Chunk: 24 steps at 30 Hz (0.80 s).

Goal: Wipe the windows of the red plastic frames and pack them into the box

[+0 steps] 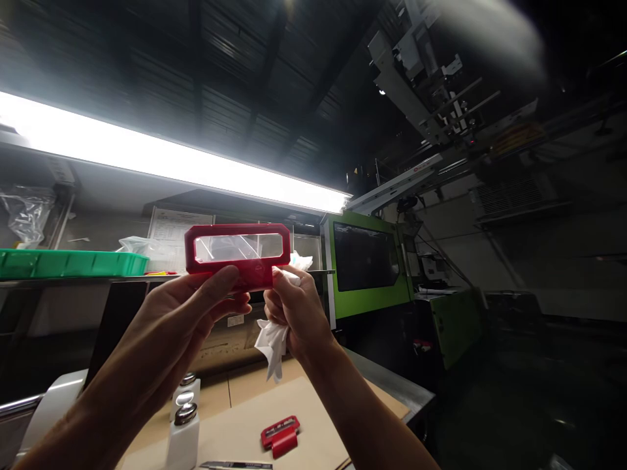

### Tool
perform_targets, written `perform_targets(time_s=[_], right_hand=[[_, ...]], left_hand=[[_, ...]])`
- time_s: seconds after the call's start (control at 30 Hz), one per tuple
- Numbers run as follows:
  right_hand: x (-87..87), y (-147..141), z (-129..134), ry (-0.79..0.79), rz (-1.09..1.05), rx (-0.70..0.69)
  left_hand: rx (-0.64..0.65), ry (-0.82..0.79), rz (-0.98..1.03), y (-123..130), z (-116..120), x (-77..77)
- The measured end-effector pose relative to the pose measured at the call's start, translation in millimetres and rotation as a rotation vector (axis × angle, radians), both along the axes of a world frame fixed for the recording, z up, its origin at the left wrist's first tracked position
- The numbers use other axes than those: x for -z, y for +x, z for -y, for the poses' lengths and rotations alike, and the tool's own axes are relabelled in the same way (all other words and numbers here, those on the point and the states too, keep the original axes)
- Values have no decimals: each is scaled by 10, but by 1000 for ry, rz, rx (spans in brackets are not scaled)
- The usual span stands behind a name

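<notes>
Raised before the shelf is a red plastic frame (238, 229) with a long clear window. My left hand (196, 300) grips its lower left edge, thumb on the near face and fingers behind. At the lower right corner, my right hand (298, 303) is closed around a crumpled white cloth or tissue (272, 346), which hangs below the fist and pokes out above it. The thumb and cloth press against the frame's corner. Below, a second red plastic part (281, 436) with a similar window lies on the brown table surface (235, 421).
White bottles with metal tops (185, 424) stand at the table's left, near a knife-like tool (238, 465). A green tray (73, 263) sits on the shelf under a bright tube light (171, 166). A green machine (372, 261) stands at right, below an overhead mechanical arm (411, 85).
</notes>
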State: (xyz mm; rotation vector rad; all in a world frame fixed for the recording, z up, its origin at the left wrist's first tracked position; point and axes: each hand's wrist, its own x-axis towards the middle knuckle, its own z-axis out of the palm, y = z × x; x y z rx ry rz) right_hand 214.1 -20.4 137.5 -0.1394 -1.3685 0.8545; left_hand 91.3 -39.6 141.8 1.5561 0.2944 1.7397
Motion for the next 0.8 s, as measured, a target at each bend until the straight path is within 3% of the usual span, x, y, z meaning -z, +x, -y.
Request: perform_targets(time_s=[0.4,0.67,0.8], right_hand=[[44,37,-183,-25,74,-178],[100,21,-220,-51,40,-196],[267,73,-317,-155,-22,-142]], left_hand=[[26,41,-7,-31,-130,95],[51,21,8,-43,-201,133],[23,0,58,-68,-190,118]])
